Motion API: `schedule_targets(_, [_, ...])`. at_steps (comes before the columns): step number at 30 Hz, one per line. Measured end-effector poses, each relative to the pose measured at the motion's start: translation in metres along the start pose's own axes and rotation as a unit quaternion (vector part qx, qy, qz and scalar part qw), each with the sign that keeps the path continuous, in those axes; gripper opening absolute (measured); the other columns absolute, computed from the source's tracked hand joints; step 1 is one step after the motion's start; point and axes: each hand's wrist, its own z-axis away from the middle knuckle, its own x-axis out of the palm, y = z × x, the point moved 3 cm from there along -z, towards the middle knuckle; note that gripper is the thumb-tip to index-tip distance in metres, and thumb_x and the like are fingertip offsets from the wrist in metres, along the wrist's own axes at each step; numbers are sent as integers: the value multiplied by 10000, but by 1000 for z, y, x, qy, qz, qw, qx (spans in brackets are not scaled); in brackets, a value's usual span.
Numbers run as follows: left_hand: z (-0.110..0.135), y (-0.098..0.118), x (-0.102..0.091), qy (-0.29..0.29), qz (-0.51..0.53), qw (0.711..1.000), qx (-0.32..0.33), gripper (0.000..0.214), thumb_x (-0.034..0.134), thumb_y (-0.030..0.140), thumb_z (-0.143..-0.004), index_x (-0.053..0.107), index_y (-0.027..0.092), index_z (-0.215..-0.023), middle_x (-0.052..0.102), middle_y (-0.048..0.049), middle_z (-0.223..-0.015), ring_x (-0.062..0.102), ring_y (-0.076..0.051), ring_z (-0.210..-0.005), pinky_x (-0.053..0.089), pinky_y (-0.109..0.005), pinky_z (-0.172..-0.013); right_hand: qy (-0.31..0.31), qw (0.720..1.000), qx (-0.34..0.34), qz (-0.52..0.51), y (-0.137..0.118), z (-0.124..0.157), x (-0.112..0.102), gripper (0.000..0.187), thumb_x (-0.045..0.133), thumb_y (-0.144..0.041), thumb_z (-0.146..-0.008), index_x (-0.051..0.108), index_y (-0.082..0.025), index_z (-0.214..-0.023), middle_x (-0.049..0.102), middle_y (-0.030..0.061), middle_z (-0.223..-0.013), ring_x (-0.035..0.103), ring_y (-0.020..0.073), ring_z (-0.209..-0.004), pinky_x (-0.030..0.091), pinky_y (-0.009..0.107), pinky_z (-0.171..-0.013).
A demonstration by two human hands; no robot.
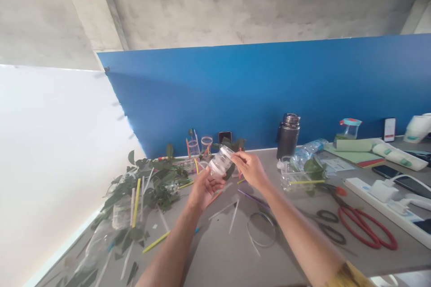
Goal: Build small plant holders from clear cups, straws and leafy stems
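A small clear plastic container (219, 161) with whitish bands is held tilted in the air over the table. My left hand (204, 188) grips its lower end from below, fingers curled. At the upper end, my right hand (249, 168) pinches the whitish rim between thumb and fingers. Whether that rim is a separate piece, I cannot tell. Below and around my hands lie cut drinking straws, among them a purple straw (253, 198) and a yellow straw (156, 242). A coil of thin wire (261, 229) rests on the table nearer to me.
Leafy green cuttings (161, 186) are heaped at the left. Red-handled scissors (367, 228), black-handled scissors (332, 233) and a white power strip (387, 210) lie at the right. A dark flask (288, 136) and a clear plastic bottle (308, 152) are near the blue partition (235, 94).
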Motion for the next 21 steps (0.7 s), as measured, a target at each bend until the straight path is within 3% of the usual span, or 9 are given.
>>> schedule_targets(3, [2, 2, 2, -15, -17, 1000, 14, 587, 745, 626, -836, 734, 91, -1078, 794, -192, -910, 753, -243, -687, 596, -324, -629, 7, 1000, -5, 30, -8, 3, -2, 400, 599, -554, -942, 682, -216, -747, 553, -22, -514, 521, 153, -485, 385, 279, -536])
schedule_targets(7, [2, 7, 4, -5, -14, 998, 56, 572, 766, 615, -831, 728, 99, -1075, 795, -184, -912, 761, -244, -703, 598, -318, -636, -15, 1000, -7, 12, -9, 2, -7, 432, 563, -605, -962, 740, -211, -933, 565, -20, -554, 519, 161, -505, 380, 277, -527])
schedule_targets(10, [-1, 5, 1, 7, 16, 999, 31, 574, 725, 637, -860, 724, 98, -1058, 792, -187, -875, 750, -228, -668, 583, -297, -592, -20, 999, -35, 8, -8, -1, -10, 450, 581, -611, -952, 765, -204, -1005, 605, -7, -636, 519, 159, -555, 382, 274, -543])
schedule_targets(14, [-3, 3, 0, -15, 39, 999, -10, 586, 675, 684, -879, 725, 121, -1033, 785, -154, -816, 722, -205, -619, 562, -283, -553, -4, 998, -58, 30, -8, -1, -8, 385, 646, -573, -919, 763, -207, -935, 604, -10, -640, 489, 152, -561, 370, 279, -558])
schedule_targets(17, [-2, 3, 1, -12, 53, 998, -1, 583, 707, 680, -859, 726, 123, -1029, 789, -152, -840, 725, -201, -649, 575, -287, -587, 41, 995, -80, 46, -8, 1, -6, 343, 672, -548, -901, 749, -225, -990, 587, -18, -631, 510, 164, -578, 402, 290, -597])
schedule_targets(21, [-1, 8, 3, 34, 70, 994, 83, 526, 848, 565, -776, 707, 142, -1055, 799, -125, -928, 761, -210, -778, 606, -304, -720, 139, 985, -76, 64, -6, 2, -8, 292, 711, -512, -864, 690, -227, -925, 569, -21, -634, 508, 165, -592, 410, 289, -618])
